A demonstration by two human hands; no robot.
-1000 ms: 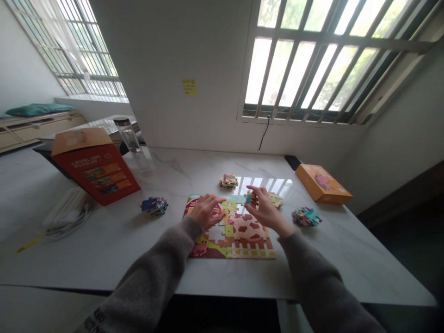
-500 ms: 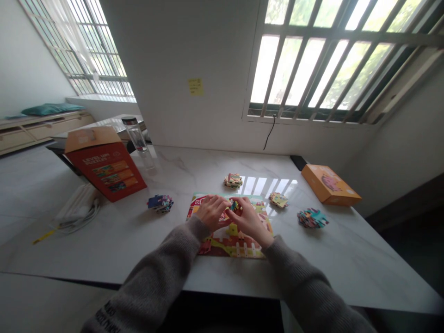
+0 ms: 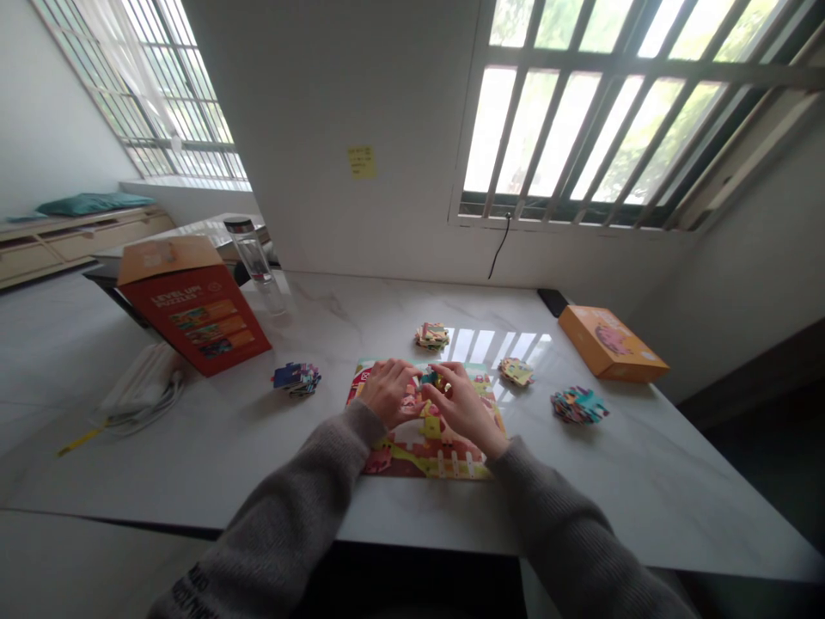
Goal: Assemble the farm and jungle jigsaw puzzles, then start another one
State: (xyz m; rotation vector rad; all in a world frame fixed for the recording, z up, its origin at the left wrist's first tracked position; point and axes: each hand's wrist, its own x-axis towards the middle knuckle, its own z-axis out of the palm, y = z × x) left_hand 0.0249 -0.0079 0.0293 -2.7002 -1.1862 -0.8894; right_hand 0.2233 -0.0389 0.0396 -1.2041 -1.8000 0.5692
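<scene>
A colourful farm-scene jigsaw puzzle [image 3: 412, 460] lies flat near the front of the white table, with a pale gap in its middle. Over its upper part, my left hand [image 3: 391, 391] and my right hand [image 3: 459, 402] face each other, fingers curved. A small teal and yellow puzzle piece [image 3: 430, 378] shows between the fingertips of both hands, partly covered by them. My right thumb and forefinger bend around it from the right, and my left fingers meet it from the left. Under my hands, part of the puzzle is hidden.
Piles of puzzle pieces stand around: dark blue [image 3: 296, 378], cream [image 3: 431, 336], yellow [image 3: 516, 371] and teal [image 3: 579, 405]. A red puzzle box [image 3: 206, 318] and a glass bottle [image 3: 254, 254] are left; an orange box [image 3: 612, 344], a black phone [image 3: 553, 302] right. A cabled power strip [image 3: 138, 378] lies left.
The piece between my fingertips has turned and now shows more teal. My hands have drawn slightly apart and stay over the same part of the puzzle.
</scene>
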